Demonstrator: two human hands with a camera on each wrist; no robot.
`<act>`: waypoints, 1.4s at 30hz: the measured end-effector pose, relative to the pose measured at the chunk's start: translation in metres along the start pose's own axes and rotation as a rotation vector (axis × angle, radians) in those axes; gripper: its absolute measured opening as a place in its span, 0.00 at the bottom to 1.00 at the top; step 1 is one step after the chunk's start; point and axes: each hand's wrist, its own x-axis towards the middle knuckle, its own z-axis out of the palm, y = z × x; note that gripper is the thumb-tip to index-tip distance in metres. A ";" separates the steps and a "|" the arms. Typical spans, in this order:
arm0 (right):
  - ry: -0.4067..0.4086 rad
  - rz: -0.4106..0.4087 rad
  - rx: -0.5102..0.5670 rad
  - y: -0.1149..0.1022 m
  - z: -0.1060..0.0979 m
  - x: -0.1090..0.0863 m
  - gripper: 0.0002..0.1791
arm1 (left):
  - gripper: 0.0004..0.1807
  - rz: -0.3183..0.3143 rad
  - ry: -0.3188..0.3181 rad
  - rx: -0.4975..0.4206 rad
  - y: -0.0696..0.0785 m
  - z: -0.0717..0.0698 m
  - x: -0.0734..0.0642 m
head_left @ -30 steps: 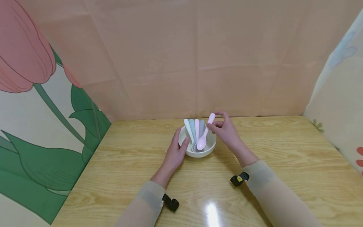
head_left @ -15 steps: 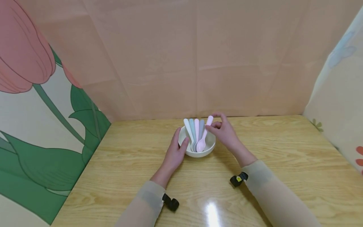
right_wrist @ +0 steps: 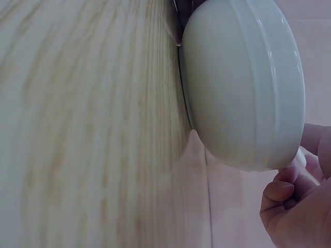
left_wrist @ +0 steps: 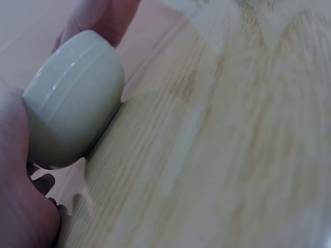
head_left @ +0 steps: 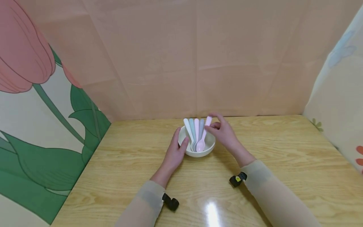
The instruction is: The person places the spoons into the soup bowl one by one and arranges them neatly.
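A white bowl (head_left: 199, 154) stands on the wooden table, held at its left side by my left hand (head_left: 175, 154), thumb at the rim. My right hand (head_left: 226, 134) pinches the handle of a pink spoon (head_left: 200, 145) whose head lies inside the bowl at the front. Beside it lean a white spoon (head_left: 188, 129), a pale green-blue spoon (head_left: 192, 126), another pink spoon (head_left: 197, 125) and a grey-blue spoon (head_left: 201, 126), handles up past the far rim. Both wrist views show the bowl's outside (left_wrist: 77, 103); its inside is hidden there.
The wooden table (head_left: 127, 164) meets a pinkish cloth backdrop (head_left: 158, 63) just behind the bowl. A tulip-printed panel (head_left: 51, 157) borders the left, a pale printed panel (head_left: 343, 110) the right. Black wrist cameras (head_left: 171, 202) sit on both sleeves.
My right hand has moved slightly left and down with the pink spoon, bringing its handle closer to the other spoons. My left hand and the bowl have stayed nearly still.
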 end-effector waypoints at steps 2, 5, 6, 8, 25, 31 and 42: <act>0.002 -0.005 -0.010 0.001 0.000 0.000 0.33 | 0.41 -0.002 -0.002 -0.001 0.000 0.000 0.000; 0.008 -0.002 -0.021 0.001 0.001 0.001 0.33 | 0.41 -0.006 -0.004 -0.003 0.000 -0.001 0.000; 0.010 -0.003 -0.028 0.001 0.001 0.001 0.33 | 0.41 -0.008 -0.005 -0.001 0.000 -0.001 -0.001; 0.016 -0.005 -0.045 0.001 0.002 0.001 0.33 | 0.42 -0.008 -0.005 0.000 0.000 -0.001 -0.001; 0.050 0.007 -0.165 0.002 0.007 0.004 0.33 | 0.40 -0.006 -0.006 -0.003 0.001 -0.002 -0.002; 0.042 0.009 -0.167 0.003 0.007 0.006 0.32 | 0.40 -0.005 -0.007 -0.004 0.001 -0.003 -0.002; 0.009 0.028 -0.178 0.005 0.007 0.008 0.33 | 0.39 -0.014 -0.003 0.002 0.001 -0.002 -0.003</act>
